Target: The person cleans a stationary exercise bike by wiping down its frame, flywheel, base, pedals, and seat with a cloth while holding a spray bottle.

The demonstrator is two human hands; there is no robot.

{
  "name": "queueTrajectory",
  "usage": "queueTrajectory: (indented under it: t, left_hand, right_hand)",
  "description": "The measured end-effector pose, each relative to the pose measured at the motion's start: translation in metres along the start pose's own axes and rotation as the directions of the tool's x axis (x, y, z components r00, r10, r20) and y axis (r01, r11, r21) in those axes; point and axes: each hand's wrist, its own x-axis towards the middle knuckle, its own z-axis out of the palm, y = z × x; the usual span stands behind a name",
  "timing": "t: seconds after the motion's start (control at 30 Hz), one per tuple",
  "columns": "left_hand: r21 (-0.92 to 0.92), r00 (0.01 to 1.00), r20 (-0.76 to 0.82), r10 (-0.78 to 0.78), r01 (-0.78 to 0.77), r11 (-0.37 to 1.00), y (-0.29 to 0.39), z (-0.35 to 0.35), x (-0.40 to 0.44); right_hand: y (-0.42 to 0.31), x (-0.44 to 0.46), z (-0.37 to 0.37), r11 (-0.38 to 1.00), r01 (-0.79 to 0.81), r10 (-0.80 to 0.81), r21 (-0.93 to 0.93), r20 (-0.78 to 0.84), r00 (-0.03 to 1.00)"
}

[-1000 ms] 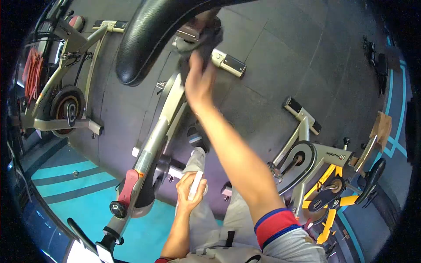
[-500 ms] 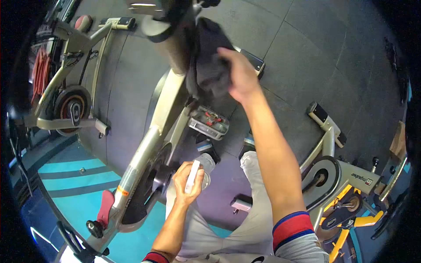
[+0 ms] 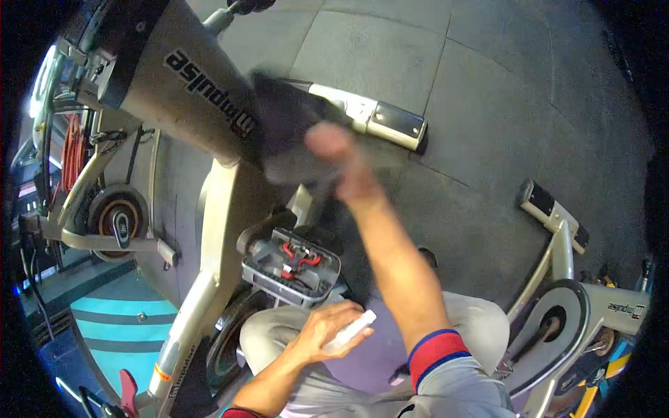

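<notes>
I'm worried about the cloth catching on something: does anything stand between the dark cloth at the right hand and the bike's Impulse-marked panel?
Nothing visible does. The dark cloth, blurred beside the right hand, overlaps the edge of the Impulse-marked panel in view; contact is unclear. The pedal appears below both.

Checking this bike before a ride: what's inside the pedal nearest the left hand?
Red parts and dark ones sit inside the pedal; its underside faces away, so anything there is hidden.

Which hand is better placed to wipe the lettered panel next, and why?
Probably the right hand: though blurred, it is near the panel, at the dark cloth. The left hand is farther away, beside the pedal, holding a small white object.
</notes>
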Motion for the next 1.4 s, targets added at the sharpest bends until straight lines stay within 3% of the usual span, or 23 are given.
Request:
queueTrajectory:
  t: [0.03, 0.07, 0.2, 0.27, 0.33, 0.4, 0.47, 0.6, 0.7, 0.87, 0.93, 0.97, 1.07, 1.13, 1.17, 1.27, 1.4]
  left_hand:
    - [0.029, 1.000, 0.023, 0.016, -0.017, 0.999, -0.005, 0.001, 0.000]
    - [0.068, 0.999, 0.037, 0.034, -0.036, 0.997, -0.004, -0.001, 0.003]
    - [0.173, 0.991, -0.052, 0.124, -0.114, 0.978, -0.017, 0.004, -0.001]
    - [0.168, 0.984, -0.104, 0.143, -0.124, 0.978, -0.024, 0.003, -0.001]
    - [0.194, 0.973, -0.131, 0.189, -0.161, 0.968, -0.033, 0.007, -0.002]
    - [0.235, 0.961, -0.147, 0.236, -0.198, 0.952, -0.035, 0.008, -0.001]
    - [0.245, 0.943, -0.171, 0.285, -0.239, 0.940, -0.040, 0.013, -0.001]
    - [0.244, 0.940, -0.156, 0.303, -0.261, 0.934, -0.039, 0.017, -0.002]
    - [0.221, 0.961, -0.122, 0.249, -0.218, 0.950, -0.036, 0.016, 0.001]
    - [0.183, 0.961, -0.089, 0.263, -0.243, 0.953, -0.038, 0.024, 0.010]
    - [0.158, 0.971, -0.045, 0.234, -0.224, 0.962, -0.034, 0.026, 0.013]
    - [0.153, 0.966, -0.055, 0.253, -0.242, 0.958, -0.030, 0.028, 0.015]
    - [0.124, 0.962, -0.049, 0.267, -0.259, 0.958, -0.032, 0.028, 0.021]
    - [0.100, 0.965, -0.061, 0.255, -0.248, 0.964, -0.040, 0.028, 0.023]
    - [0.098, 0.970, -0.053, 0.238, -0.232, 0.968, -0.045, 0.027, 0.025]
    - [0.118, 0.980, -0.050, 0.190, -0.183, 0.976, -0.041, 0.025, 0.023]
    - [0.142, 0.981, -0.071, 0.178, -0.167, 0.976, -0.040, 0.025, 0.020]
  right_hand:
    - [0.027, 0.012, 0.001, 0.886, 0.234, -0.180, -0.400, 0.168, 0.969]
    - [0.054, 0.024, 0.001, 0.573, 0.475, -0.349, -0.668, 0.326, 0.879]
    - [0.110, 0.037, -0.008, 0.567, 0.585, -0.596, -0.579, 0.202, 0.777]
    - [0.139, 0.026, -0.033, 0.667, 0.438, -0.464, -0.602, 0.124, 0.877]
    - [0.183, 0.018, -0.064, 0.434, 0.514, -0.574, -0.740, 0.212, 0.791]
    - [0.184, 0.026, -0.050, 0.335, 0.571, -0.668, -0.750, 0.238, 0.705]
    - [0.146, 0.043, -0.022, 0.210, 0.656, -0.734, -0.725, 0.326, 0.596]
    - [0.010, 0.100, 0.036, -0.017, 0.804, -0.713, -0.594, 0.571, 0.407]
    - [0.009, 0.112, 0.031, 0.094, 0.858, -0.739, -0.505, 0.542, 0.400]
    - [0.093, 0.060, -0.028, 0.027, 0.789, -0.668, -0.614, 0.576, 0.471]
    - [0.105, 0.059, -0.042, 0.062, 0.793, -0.631, -0.606, 0.592, 0.501]
    - [0.089, 0.063, -0.037, 0.155, 0.788, -0.612, -0.596, 0.568, 0.550]
    - [0.038, 0.084, 0.007, 0.164, 0.825, -0.695, -0.540, 0.530, 0.485]
    - [0.007, 0.090, 0.037, -0.006, 0.829, -0.732, -0.559, 0.567, 0.377]
    - [-0.003, 0.088, 0.045, -0.029, 0.812, -0.729, -0.583, 0.569, 0.382]
    - [0.018, 0.088, 0.033, 0.012, 0.805, -0.733, -0.594, 0.542, 0.411]
    - [0.102, 0.070, -0.023, 0.211, 0.784, -0.725, -0.583, 0.445, 0.526]
